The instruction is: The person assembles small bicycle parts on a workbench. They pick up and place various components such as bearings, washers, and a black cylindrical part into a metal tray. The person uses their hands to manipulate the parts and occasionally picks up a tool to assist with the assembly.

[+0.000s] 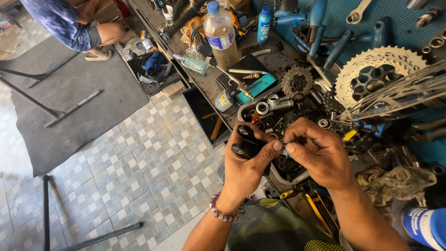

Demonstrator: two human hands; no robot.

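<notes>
Left hand (246, 162) grips a small black metal bicycle part (245, 142); right hand (320, 151) pinches closed on a tiny piece, unidentifiable, above the cluttered counter (209, 86).

Cluttered workbench (211, 86): plastic bottle (220, 32), sprocket (297, 82), perhaps bearings.

bright, even daylight; soft shadows under the desk (204, 86); wide-angle bending at edges; large cog (371, 76) right of it blurred.
</notes>
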